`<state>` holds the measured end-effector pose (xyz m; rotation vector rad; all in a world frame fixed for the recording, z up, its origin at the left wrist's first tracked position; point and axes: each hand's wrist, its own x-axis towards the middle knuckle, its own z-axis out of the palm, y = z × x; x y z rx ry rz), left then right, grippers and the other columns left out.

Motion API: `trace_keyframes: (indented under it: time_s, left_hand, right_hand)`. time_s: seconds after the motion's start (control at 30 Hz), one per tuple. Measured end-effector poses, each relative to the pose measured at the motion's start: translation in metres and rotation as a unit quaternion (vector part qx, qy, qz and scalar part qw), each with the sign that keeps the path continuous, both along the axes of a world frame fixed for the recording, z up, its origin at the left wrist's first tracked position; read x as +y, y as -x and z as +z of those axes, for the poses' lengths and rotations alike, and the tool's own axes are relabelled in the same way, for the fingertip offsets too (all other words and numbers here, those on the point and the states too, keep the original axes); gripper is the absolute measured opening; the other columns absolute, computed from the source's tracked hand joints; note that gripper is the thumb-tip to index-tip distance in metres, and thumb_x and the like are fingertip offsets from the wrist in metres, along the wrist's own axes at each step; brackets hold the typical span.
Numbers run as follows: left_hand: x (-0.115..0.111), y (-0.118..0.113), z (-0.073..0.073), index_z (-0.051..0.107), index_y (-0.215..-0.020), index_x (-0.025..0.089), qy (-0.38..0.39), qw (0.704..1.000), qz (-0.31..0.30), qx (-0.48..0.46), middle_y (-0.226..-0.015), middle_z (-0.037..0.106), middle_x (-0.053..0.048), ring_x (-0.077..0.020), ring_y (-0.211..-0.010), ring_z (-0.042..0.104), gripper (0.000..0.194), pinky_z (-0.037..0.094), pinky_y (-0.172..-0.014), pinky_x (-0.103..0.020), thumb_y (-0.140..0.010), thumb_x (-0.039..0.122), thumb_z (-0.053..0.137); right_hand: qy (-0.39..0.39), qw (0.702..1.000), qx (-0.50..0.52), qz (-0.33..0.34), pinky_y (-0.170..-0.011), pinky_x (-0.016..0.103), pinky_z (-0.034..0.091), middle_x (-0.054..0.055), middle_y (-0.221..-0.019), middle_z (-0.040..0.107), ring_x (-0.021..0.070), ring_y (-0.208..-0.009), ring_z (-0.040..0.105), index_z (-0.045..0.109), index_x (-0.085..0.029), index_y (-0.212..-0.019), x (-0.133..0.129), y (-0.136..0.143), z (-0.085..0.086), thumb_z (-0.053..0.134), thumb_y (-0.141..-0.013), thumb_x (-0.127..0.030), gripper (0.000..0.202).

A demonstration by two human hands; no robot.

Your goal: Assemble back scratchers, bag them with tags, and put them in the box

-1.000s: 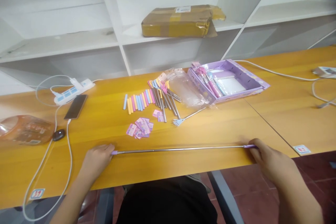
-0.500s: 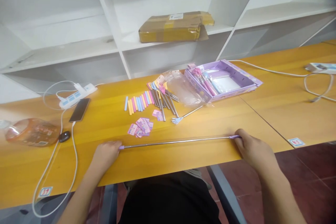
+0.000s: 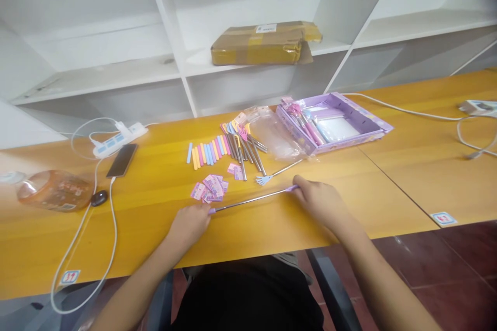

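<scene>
A telescopic back scratcher with a thin metal rod and purple ends stretches between my two hands. My left hand is closed around its left purple end. Closed on the right purple end is my right hand, which hides the tip. Just beyond the rod lies a light blue hand-shaped scratcher with its rod out. Behind it sits a pile of metal scratcher rods with coloured hand heads. Several pastel handle sleeves are lined up to the left, and small pink cards lie in front of them.
A purple tray box holds packaged scratchers, with clear plastic bags beside it. At left are a power strip, a phone, an orange bottle, a black mouse-like object and white cables. A cardboard box rests on the shelf.
My hands have come closer together, and the rod between them has become much shorter. The right hand moved left and the left hand moved right. The view has shifted slightly.
</scene>
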<state>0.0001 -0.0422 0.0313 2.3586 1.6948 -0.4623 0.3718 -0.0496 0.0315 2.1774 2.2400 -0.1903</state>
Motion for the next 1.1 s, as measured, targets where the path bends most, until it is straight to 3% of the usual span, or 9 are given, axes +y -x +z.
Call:
trace_keyframes:
  time_s: [0.2,0.3,0.5,0.6,0.7,0.8,0.9,1.0,1.1]
  left_hand:
    - [0.02,-0.012,0.011,0.078,-0.11,0.017,-0.023,0.999,-0.005,-0.029,-0.103,0.082,-0.02,-0.0358,-0.095,0.079,0.032,0.059,-0.081,-0.042,-0.105,0.028,0.049]
    - [0.032,-0.008,0.017,0.079,-0.111,0.015,-0.039,0.999,-0.005,-0.032,-0.105,0.081,-0.021,-0.0366,-0.093,0.079,0.032,0.058,-0.079,-0.043,-0.104,0.027,0.05]
    - [0.046,-0.019,0.017,0.079,-0.11,0.019,-0.052,0.997,-0.022,-0.061,-0.102,0.081,-0.017,-0.0316,-0.091,0.079,0.027,0.055,-0.078,-0.037,-0.104,0.029,0.054]
    - [0.055,-0.022,0.013,0.078,-0.108,0.021,-0.055,0.995,-0.017,-0.078,-0.093,0.08,-0.013,-0.0293,-0.084,0.077,0.023,0.052,-0.073,-0.034,-0.104,0.029,0.056]
    - [0.066,-0.016,0.007,0.075,-0.108,0.021,-0.074,0.993,-0.01,-0.097,-0.091,0.079,-0.012,-0.0285,-0.083,0.076,0.024,0.049,-0.071,-0.033,-0.105,0.032,0.053]
    - [0.076,-0.006,-0.001,0.068,-0.1,0.022,-0.098,0.982,0.004,-0.161,-0.087,0.075,-0.008,-0.0258,-0.08,0.071,0.032,0.045,-0.069,-0.033,-0.109,0.042,0.046]
    - [0.081,0.004,-0.009,0.059,-0.095,0.023,-0.119,0.944,0.027,-0.306,-0.077,0.065,-0.003,-0.0225,-0.071,0.064,0.036,0.042,-0.068,-0.032,-0.112,0.047,0.036]
    - [0.081,0.015,-0.014,0.052,-0.095,0.025,-0.135,0.904,0.055,-0.403,-0.074,0.056,0.001,-0.0205,-0.068,0.058,0.035,0.041,-0.068,-0.032,-0.113,0.046,0.03]
    - [0.082,0.029,-0.014,0.052,-0.094,0.024,-0.127,0.892,0.059,-0.43,-0.075,0.057,0.001,-0.0195,-0.069,0.057,0.036,0.042,-0.069,-0.032,-0.113,0.047,0.031]
  right_hand:
    - [0.0,0.995,-0.083,0.058,-0.06,0.032,0.026,0.015,-0.081,0.076,0.0275,-0.071,0.073,0.065,-0.015,-0.107,0.03,0.046,0.04,0.043,-0.11,-0.031,0.028]
    - [-0.014,0.993,-0.092,0.073,-0.061,0.032,0.03,0.018,-0.084,0.077,0.0309,-0.078,0.076,0.065,-0.014,-0.109,0.042,0.061,0.049,0.041,-0.111,-0.031,0.03]
    - [-0.007,0.994,-0.021,0.111,-0.067,0.03,0.039,0.016,-0.088,0.079,0.0294,-0.084,0.079,0.064,-0.016,-0.12,0.046,0.116,0.032,0.041,-0.112,-0.033,0.03]
    - [-0.01,0.991,0.003,0.133,-0.068,0.031,0.04,0.017,-0.092,0.08,0.0298,-0.084,0.078,0.064,-0.015,-0.123,0.053,0.13,0.023,0.039,-0.112,-0.03,0.032]
    - [-0.016,0.987,0.015,0.162,-0.07,0.031,0.041,0.013,-0.095,0.081,0.0286,-0.084,0.076,0.065,-0.018,-0.122,0.07,0.12,0.024,0.04,-0.112,-0.035,0.031]
    - [-0.064,0.976,0.109,0.175,-0.074,0.031,0.043,0.008,-0.095,0.078,0.025,-0.086,0.073,0.064,-0.022,-0.118,0.097,0.095,0.031,0.026,-0.116,-0.038,0.042]
    - [-0.161,0.963,0.188,0.103,-0.077,0.033,0.043,0.01,-0.093,0.074,0.0257,-0.086,0.067,0.066,-0.02,-0.107,0.13,0.064,0.029,0.018,-0.116,-0.041,0.053]
    - [-0.257,0.962,0.096,0.004,-0.084,0.037,0.041,0.019,-0.105,0.07,0.0306,-0.095,0.062,0.069,-0.014,-0.106,0.155,0.035,0.01,0.036,-0.111,-0.04,0.042]
    - [-0.279,0.959,-0.002,-0.058,-0.093,0.044,0.041,0.028,-0.112,0.066,0.0378,-0.106,0.058,0.069,-0.004,-0.115,0.167,0.013,-0.018,0.045,-0.108,-0.048,0.051]
